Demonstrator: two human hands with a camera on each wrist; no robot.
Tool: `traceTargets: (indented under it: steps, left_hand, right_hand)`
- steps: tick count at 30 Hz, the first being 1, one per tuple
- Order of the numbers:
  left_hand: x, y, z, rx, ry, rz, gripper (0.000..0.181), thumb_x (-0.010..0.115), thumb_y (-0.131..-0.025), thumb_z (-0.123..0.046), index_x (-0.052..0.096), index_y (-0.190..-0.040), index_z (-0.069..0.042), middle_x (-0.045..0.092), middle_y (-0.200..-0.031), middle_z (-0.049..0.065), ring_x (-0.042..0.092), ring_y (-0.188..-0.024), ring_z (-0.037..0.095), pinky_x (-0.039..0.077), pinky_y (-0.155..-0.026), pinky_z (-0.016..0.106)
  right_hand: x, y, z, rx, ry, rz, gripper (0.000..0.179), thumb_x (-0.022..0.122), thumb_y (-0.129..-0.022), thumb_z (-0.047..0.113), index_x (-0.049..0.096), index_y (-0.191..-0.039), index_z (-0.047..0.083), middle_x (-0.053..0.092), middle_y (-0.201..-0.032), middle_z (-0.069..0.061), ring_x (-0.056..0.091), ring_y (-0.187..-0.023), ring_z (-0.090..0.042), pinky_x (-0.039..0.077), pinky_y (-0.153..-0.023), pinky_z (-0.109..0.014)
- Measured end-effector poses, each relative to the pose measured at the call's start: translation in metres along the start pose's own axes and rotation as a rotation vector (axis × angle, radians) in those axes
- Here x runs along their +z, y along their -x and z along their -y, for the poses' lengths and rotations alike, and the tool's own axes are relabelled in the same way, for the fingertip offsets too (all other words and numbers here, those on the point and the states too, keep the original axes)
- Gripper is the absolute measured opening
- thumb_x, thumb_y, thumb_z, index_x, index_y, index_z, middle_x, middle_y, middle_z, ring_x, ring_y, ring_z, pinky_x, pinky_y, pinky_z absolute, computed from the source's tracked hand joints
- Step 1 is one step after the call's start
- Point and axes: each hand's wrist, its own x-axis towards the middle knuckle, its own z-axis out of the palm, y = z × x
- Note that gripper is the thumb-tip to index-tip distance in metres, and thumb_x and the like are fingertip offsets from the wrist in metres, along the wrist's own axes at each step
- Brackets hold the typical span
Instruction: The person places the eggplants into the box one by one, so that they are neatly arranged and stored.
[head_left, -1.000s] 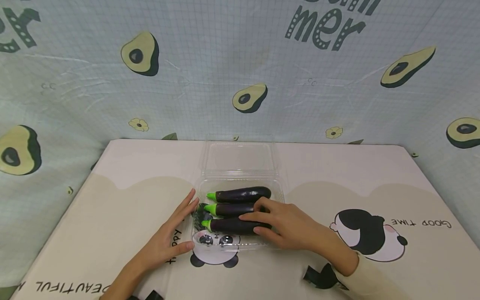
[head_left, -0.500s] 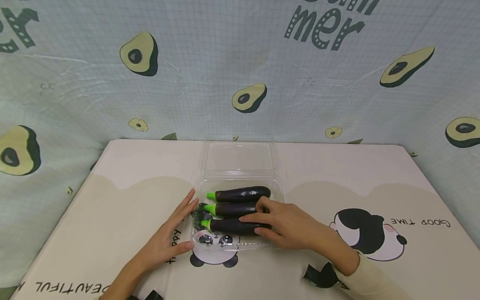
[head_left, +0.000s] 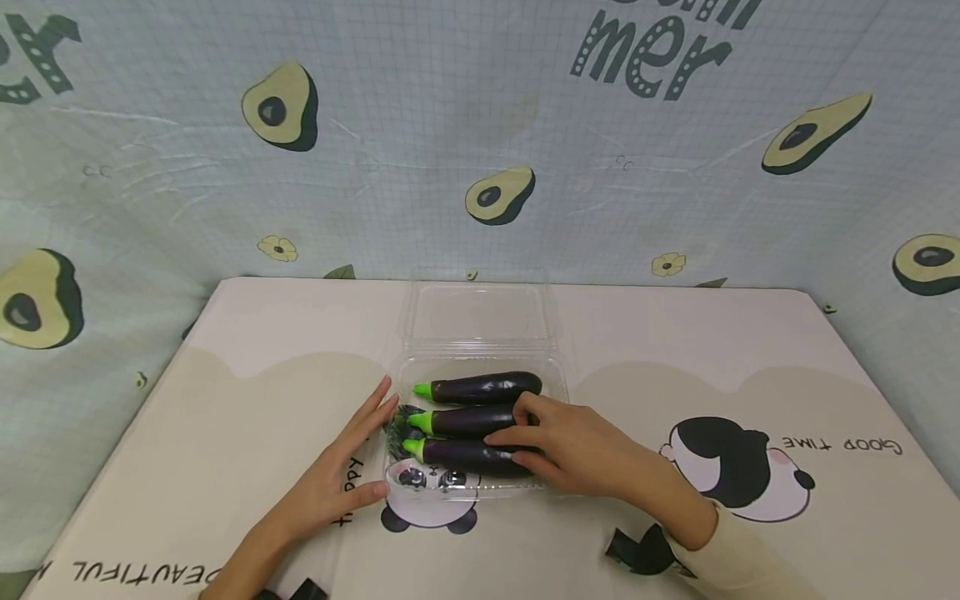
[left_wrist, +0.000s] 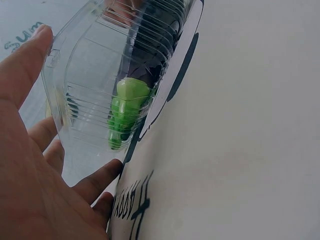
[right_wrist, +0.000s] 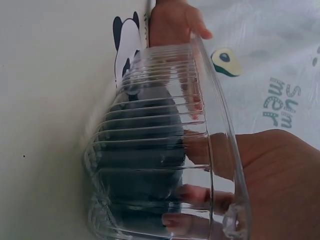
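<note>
Lying side by side in an open clear container [head_left: 557,371], the far eggplant [head_left: 487,387], middle eggplant [head_left: 468,422] and near eggplant [head_left: 461,456] point their green stems [head_left: 421,422] toward the left edge of the bench [head_left: 675,333]. The container sits about midway between the bench's left and right edges, its lid [head_left: 480,317] laid back to the rear edge. The right hand [head_left: 573,446] has its grip clamped on the near eggplant's right end, thumb on the front side and fingers bent over the top. The left hand [head_left: 330,479] has its grip apart, fingers spread along the container's left wall. A printed dog [head_left: 738,471] lies toward the bench's right edge, beyond the right wrist.
</note>
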Motion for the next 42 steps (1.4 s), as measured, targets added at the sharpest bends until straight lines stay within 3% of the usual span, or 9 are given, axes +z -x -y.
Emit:
traceTargets:
  steps: [9,12,16,19,22,26,28,35,42]
  left_hand:
    - [0.0,-0.001,0.0,0.021,-0.005,0.002,0.084,0.071,-0.08,-0.018,0.027,-0.15,-0.005,0.006,-0.16,0.012,0.007,-0.145,0.028,0.009,-0.11,0.018]
    - [-0.001,0.0,0.0,0.047,-0.009,-0.011,0.081,0.068,-0.086,-0.029,0.026,-0.15,-0.003,0.007,-0.159,0.016,0.019,-0.143,0.028,0.012,-0.111,0.022]
    - [-0.002,0.0,-0.005,-0.006,-0.009,-0.05,0.079,0.063,-0.091,-0.034,0.021,-0.152,-0.006,0.01,-0.159,0.014,0.037,-0.135,0.026,0.016,-0.109,0.055]
    - [-0.004,-0.002,-0.009,-0.074,-0.021,-0.075,0.078,0.063,-0.091,-0.027,0.018,-0.154,-0.013,0.015,-0.159,0.008,0.039,-0.134,0.026,0.019,-0.101,0.069]
    - [-0.006,-0.006,-0.013,-0.106,-0.061,-0.087,0.078,0.063,-0.09,-0.016,0.019,-0.154,-0.016,0.021,-0.157,0.005,0.036,-0.135,0.024,0.029,-0.107,0.05]
    - [-0.012,-0.017,-0.016,-0.094,-0.097,-0.119,0.078,0.063,-0.088,-0.004,0.023,-0.153,-0.015,0.025,-0.155,0.004,0.033,-0.137,0.018,0.028,-0.107,0.021]
    - [-0.016,-0.025,-0.019,-0.091,-0.113,-0.147,0.077,0.063,-0.087,-0.001,0.025,-0.152,-0.016,0.028,-0.154,0.005,0.032,-0.137,0.017,0.027,-0.108,0.022]
    - [-0.03,-0.052,-0.022,-0.152,-0.123,-0.221,0.066,0.06,-0.092,-0.007,0.03,-0.151,-0.017,0.033,-0.151,0.008,0.037,-0.134,0.032,0.03,-0.105,0.054]
    - [-0.038,-0.075,-0.019,-0.195,-0.033,-0.26,0.058,0.056,-0.097,-0.011,0.031,-0.149,-0.009,0.033,-0.151,0.011,0.038,-0.134,0.035,0.031,-0.106,0.052]
  right_hand:
    - [-0.004,0.001,-0.004,-0.068,0.017,-0.061,0.032,0.067,-0.09,0.022,0.067,-0.122,0.025,0.044,-0.095,0.006,0.04,-0.07,-0.005,0.037,-0.057,-0.017]
    - [-0.007,0.001,-0.006,-0.088,0.01,-0.09,0.032,0.067,-0.09,0.021,0.066,-0.122,0.023,0.045,-0.097,0.005,0.042,-0.075,-0.006,0.04,-0.061,-0.019]
    - [-0.015,0.001,-0.011,-0.067,-0.004,-0.137,0.033,0.066,-0.091,0.02,0.064,-0.125,0.022,0.049,-0.103,0.003,0.045,-0.08,-0.008,0.043,-0.064,-0.021]
    - [-0.023,0.001,-0.013,-0.003,-0.023,-0.192,0.035,0.064,-0.092,0.02,0.062,-0.127,0.022,0.052,-0.108,0.001,0.047,-0.082,-0.009,0.044,-0.065,-0.023]
    - [-0.03,0.001,-0.017,0.078,-0.072,-0.256,0.036,0.064,-0.093,0.02,0.061,-0.129,0.02,0.054,-0.111,0.0,0.05,-0.086,-0.011,0.045,-0.065,-0.025]
    - [-0.036,0.001,-0.027,0.159,-0.159,-0.345,0.038,0.064,-0.092,0.016,0.06,-0.13,0.015,0.057,-0.112,0.001,0.054,-0.092,-0.014,0.049,-0.068,-0.031]
    - [-0.038,0.0,-0.033,0.186,-0.197,-0.388,0.038,0.064,-0.092,0.014,0.059,-0.13,0.013,0.059,-0.114,0.001,0.056,-0.095,-0.016,0.05,-0.07,-0.033]
    - [-0.039,-0.003,-0.05,0.361,-0.328,-0.453,0.041,0.061,-0.095,0.017,0.053,-0.135,0.009,0.06,-0.12,-0.008,0.057,-0.105,-0.02,0.051,-0.08,-0.04]
    - [-0.04,-0.009,-0.065,0.541,-0.535,-0.39,0.048,0.054,-0.099,0.029,0.045,-0.141,0.007,0.052,-0.132,-0.015,0.05,-0.119,-0.026,0.043,-0.097,-0.048]
